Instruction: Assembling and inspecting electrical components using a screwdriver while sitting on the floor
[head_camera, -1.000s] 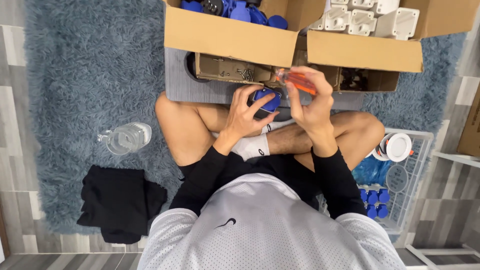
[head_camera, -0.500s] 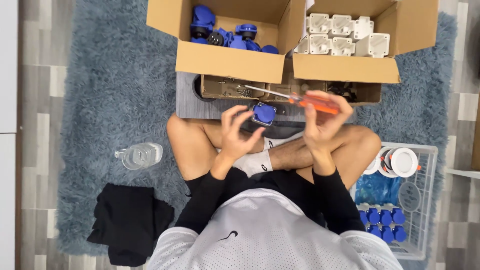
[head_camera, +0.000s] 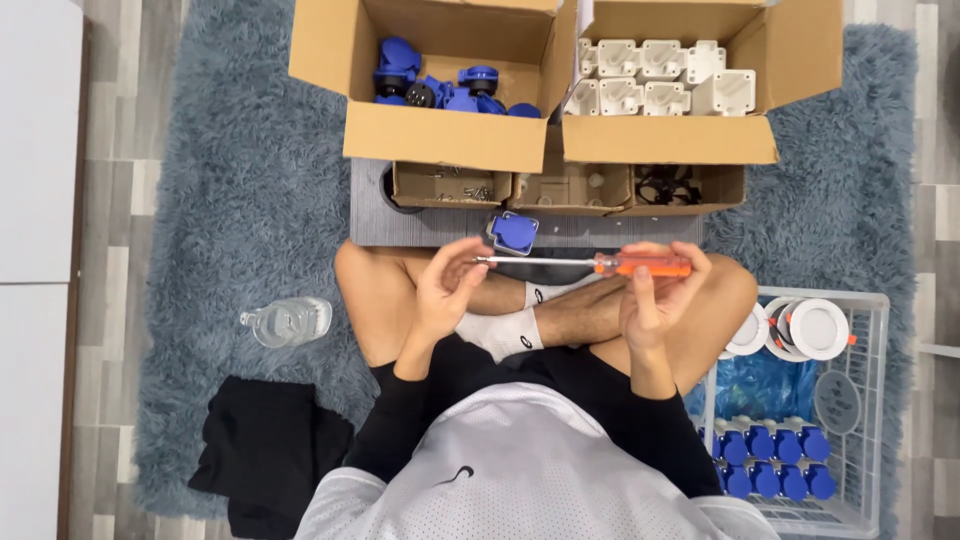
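Observation:
I sit cross-legged on a grey-blue rug. My right hand (head_camera: 655, 290) grips the orange handle of a screwdriver (head_camera: 640, 264), whose metal shaft lies level and points left. My left hand (head_camera: 445, 285) pinches the shaft's tip between thumb and fingers. A blue square socket part (head_camera: 513, 231) lies on the grey board (head_camera: 420, 228) just beyond my hands, touched by neither hand.
Two open cardboard boxes stand ahead: the left box (head_camera: 440, 140) holds blue parts, the right box (head_camera: 665, 150) white housings. Small trays (head_camera: 450, 186) lie beneath them. A white wire basket (head_camera: 870, 400) of blue parts and white round lamps is at right. A water bottle (head_camera: 288, 321) and black cloth (head_camera: 262, 455) lie left.
The blue socket part has left my left hand and now lies on the grey board. The screwdriver has swung level, with my left fingers on its tip. The camera view has pulled back.

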